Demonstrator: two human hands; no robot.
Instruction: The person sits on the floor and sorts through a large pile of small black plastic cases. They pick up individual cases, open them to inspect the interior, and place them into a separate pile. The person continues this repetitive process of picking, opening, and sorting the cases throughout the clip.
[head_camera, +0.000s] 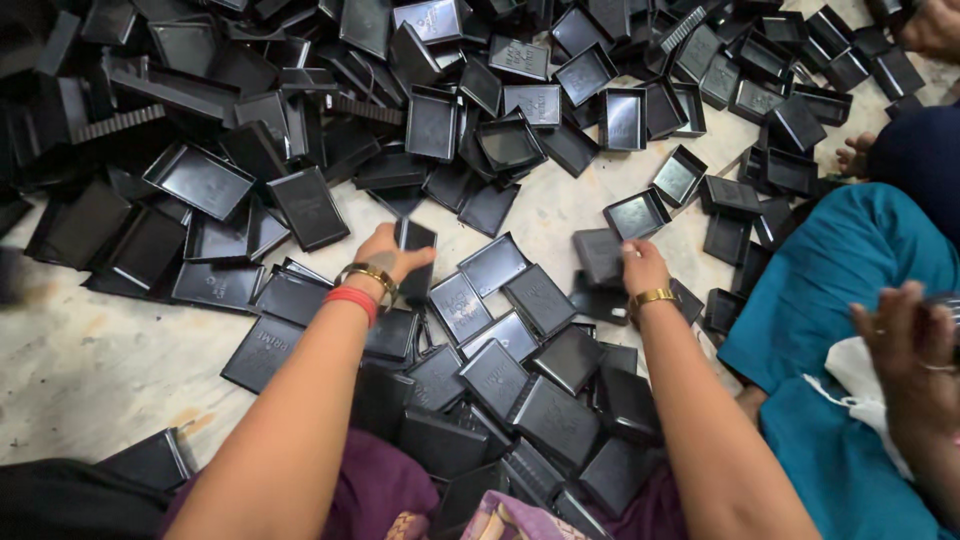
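**Q:** Two hands reach forward in the head view; what does each one hold?

**A:** Left hand (385, 252): fingers closed around a black rectangular tray (414, 258), gripped upright on its edge just above the heap. A gold bangle (368, 274) and a red bangle (352, 300) sit at this wrist. Right hand (641, 266): fingers bent down and pressed onto a dark grey tray (598, 255) that lies on the floor; whether they have closed round it cannot be told. A gold bracelet (652, 297) circles this wrist.

**Q:** What lies immediately around the hands?

**A:** Between and below the forearms, a cluster of flat black trays (520, 350) lies mostly face down, overlapping, down to the person's purple garment (390, 480).

**Q:** And farther out?

**A:** Beyond the hands, a large loose pile of identical trays (440, 110) covers the pale floor (90, 360), many with the open side up, some tilted or stacked. At lower left, bare floor shows.

**Q:** Is anyone else visible?

**A:** At the right edge, a second person in a teal garment (850, 290) sits close by; that person's hand (905, 340) is raised with fingers spread, near a white cloth (860, 375). At upper right, a dark blue garment (925, 160) and toes (855, 155) belong to a co-worker.
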